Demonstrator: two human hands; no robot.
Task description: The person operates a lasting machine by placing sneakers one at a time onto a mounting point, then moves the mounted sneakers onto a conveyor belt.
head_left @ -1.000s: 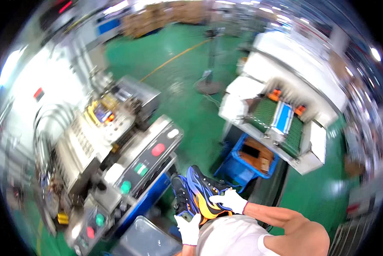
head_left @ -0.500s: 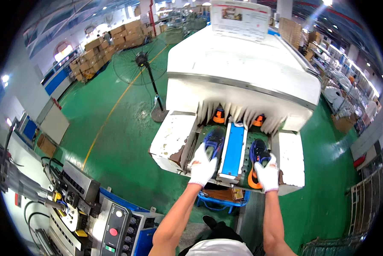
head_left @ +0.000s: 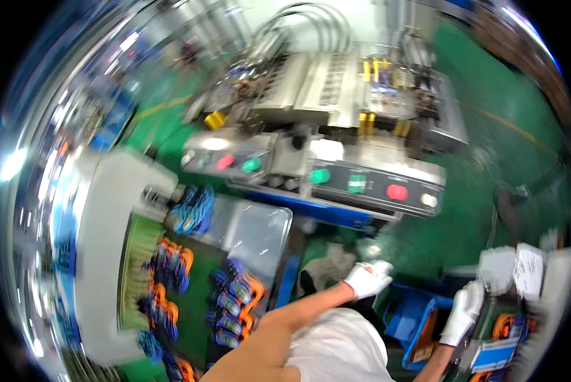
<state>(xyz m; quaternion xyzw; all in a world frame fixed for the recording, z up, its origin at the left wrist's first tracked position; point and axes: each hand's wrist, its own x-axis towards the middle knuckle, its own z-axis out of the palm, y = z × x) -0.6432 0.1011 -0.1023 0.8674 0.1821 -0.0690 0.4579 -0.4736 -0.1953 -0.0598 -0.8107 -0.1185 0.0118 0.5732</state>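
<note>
My left hand (head_left: 369, 280), in a white knit glove, hangs in mid-air in front of my body. Motion blur smears its fingers, and no item shows in it. To the right, my gloved right hand (head_left: 463, 313) has its fingers stretched out beside the white machine's lane. An orange and dark shoe (head_left: 504, 326) lies in that lane, next to a blue-topped divider (head_left: 493, 356). Between my hands and lower down is a blue crate (head_left: 410, 323). On the left, several blue and orange sneakers (head_left: 237, 299) stand in rows on a dark green belt (head_left: 199, 312).
Ahead stands a metal press machine (head_left: 323, 95) with control panels (head_left: 374, 184) of coloured buttons. A pale machine housing (head_left: 107, 254) flanks the belt on the left. Beside the belt lies a grey metal plate (head_left: 258, 239). A fan base (head_left: 507, 207) is on the floor at right.
My view has swung left, from the white machine to the press and belt. Both hands have let go of the sneakers they were touching. The left hand has moved away from the lane.
</note>
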